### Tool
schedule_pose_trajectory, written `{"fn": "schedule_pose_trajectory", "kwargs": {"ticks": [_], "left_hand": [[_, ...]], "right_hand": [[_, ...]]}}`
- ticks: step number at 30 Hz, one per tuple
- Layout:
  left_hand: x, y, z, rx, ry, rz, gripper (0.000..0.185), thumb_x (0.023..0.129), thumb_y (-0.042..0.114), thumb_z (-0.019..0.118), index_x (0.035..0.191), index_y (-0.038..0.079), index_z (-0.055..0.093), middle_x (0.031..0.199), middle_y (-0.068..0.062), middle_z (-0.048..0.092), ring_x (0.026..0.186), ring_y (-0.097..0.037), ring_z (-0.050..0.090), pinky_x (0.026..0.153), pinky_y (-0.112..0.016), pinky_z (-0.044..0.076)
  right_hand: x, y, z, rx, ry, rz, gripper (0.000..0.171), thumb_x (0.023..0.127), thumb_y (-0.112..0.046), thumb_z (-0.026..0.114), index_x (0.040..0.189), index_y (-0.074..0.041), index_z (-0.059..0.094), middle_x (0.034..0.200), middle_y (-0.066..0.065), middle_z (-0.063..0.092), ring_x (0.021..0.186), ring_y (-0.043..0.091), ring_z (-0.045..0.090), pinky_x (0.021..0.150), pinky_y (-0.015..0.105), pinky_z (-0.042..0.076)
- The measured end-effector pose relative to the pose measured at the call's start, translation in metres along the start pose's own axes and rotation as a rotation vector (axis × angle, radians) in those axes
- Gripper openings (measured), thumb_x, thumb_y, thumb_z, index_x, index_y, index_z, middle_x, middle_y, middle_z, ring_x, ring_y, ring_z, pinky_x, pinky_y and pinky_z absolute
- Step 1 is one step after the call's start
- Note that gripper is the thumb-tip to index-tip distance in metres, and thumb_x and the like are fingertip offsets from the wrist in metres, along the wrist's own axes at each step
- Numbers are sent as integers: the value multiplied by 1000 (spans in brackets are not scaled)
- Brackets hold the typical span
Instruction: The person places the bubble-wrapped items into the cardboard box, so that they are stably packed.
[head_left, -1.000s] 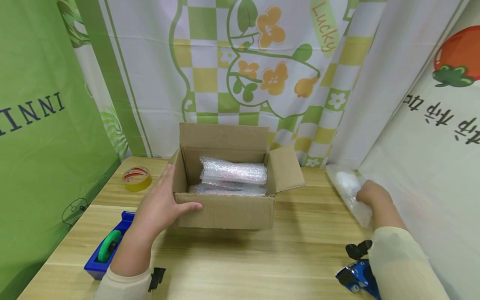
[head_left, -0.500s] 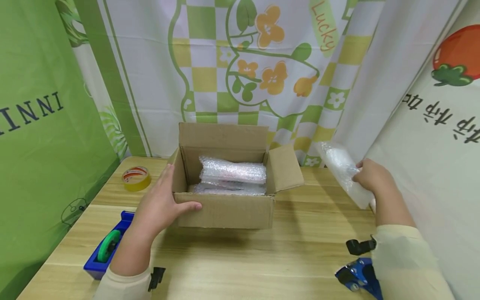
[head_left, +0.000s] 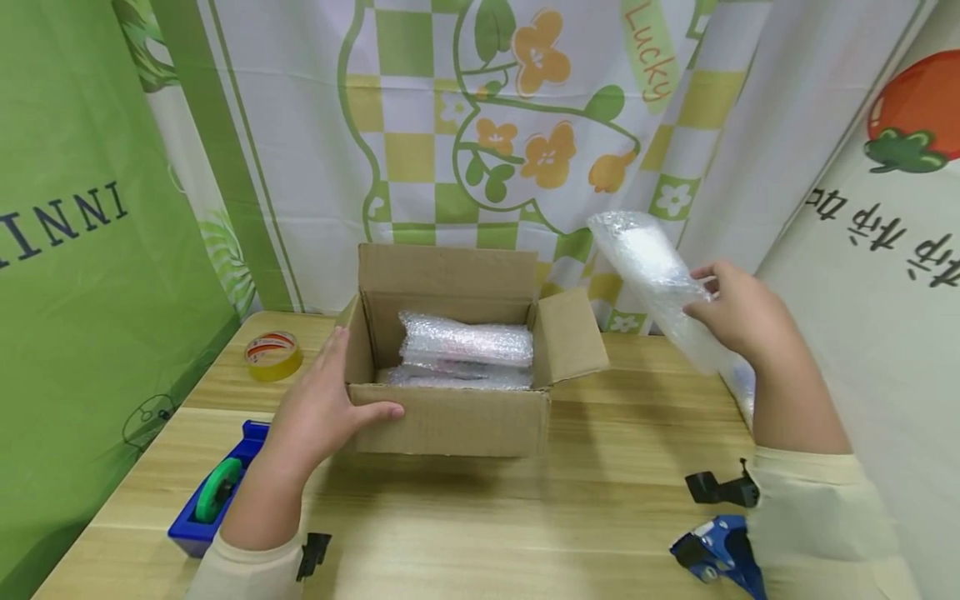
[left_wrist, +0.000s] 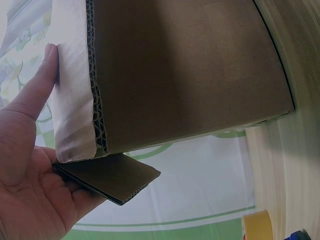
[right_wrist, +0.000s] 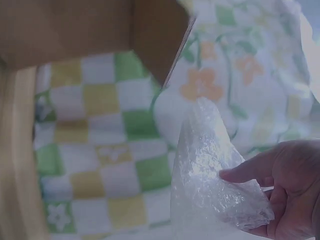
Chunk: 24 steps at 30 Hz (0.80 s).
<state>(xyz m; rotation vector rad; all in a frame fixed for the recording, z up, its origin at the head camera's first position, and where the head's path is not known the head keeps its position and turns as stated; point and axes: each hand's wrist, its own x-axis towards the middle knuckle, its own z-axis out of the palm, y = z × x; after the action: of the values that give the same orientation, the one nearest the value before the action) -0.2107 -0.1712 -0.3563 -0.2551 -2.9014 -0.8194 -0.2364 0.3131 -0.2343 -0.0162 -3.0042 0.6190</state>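
An open cardboard box [head_left: 450, 423] stands mid-table with several bubble-wrapped packages [head_left: 468, 343] inside. My left hand [head_left: 315, 408] holds its near left corner, thumb on the front wall. In the left wrist view, the fingers of that hand [left_wrist: 35, 185] lie behind a cardboard flap [left_wrist: 112, 177]. My right hand [head_left: 738, 312] pinches another bubble-wrapped package [head_left: 648, 258], raised and tilted above the table to the right of the box. The right wrist view shows the thumb on top of this clear package [right_wrist: 205, 170]; its contents are hard to make out.
Another piece of bubble wrap [head_left: 741, 385] lies partly behind my right forearm. Yellow tape [head_left: 273, 357] and a blue tape dispenser [head_left: 221, 492] with a green wheel are at the left. A blue-and-black object [head_left: 716, 554] lies near the right sleeve. The box's right flap [head_left: 573, 337] sticks outward. Curtains surround the table.
My right hand has lifted the bubble-wrapped package off the table and brought it up and leftward, nearer the box. The left hand and the box stay where they were.
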Motion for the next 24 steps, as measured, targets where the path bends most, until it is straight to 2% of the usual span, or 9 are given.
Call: {"fn": "schedule_pose_trajectory", "kwargs": {"ticks": [6, 12, 16, 24], "left_hand": [[0, 0, 1, -4, 2, 3, 136, 65, 76, 73, 158, 4, 4, 164, -19, 7, 147, -44, 17, 116, -61, 22], [0, -1, 1, -3, 2, 5, 136, 65, 76, 73, 158, 4, 4, 164, -18, 6, 148, -44, 17, 116, -62, 22], [1, -1, 0, -1, 1, 4, 136, 65, 76, 72, 158, 4, 3, 164, -18, 5, 148, -44, 17, 116, -62, 22], [1, -1, 0, 4, -1, 4, 137, 65, 77, 71, 158, 4, 3, 164, -18, 5, 147, -44, 18, 116, -61, 23]], "right_hand": [[-7, -44, -5, 41, 29, -91, 55, 99, -30, 58, 143, -5, 40, 141, 28, 46, 126, 46, 45, 98, 65, 40], [-11, -80, 0, 75, 40, -181, 48, 97, -29, 61, 139, -11, 47, 138, 20, 52, 122, 38, 51, 94, 57, 46], [-10, -103, 10, 89, 59, -261, 44, 96, -27, 63, 136, -15, 51, 135, 16, 56, 118, 33, 55, 94, 54, 47], [-5, -137, 47, 77, 19, -405, 40, 95, -19, 66, 133, -17, 55, 130, 6, 59, 114, 26, 57, 93, 46, 50]]}}
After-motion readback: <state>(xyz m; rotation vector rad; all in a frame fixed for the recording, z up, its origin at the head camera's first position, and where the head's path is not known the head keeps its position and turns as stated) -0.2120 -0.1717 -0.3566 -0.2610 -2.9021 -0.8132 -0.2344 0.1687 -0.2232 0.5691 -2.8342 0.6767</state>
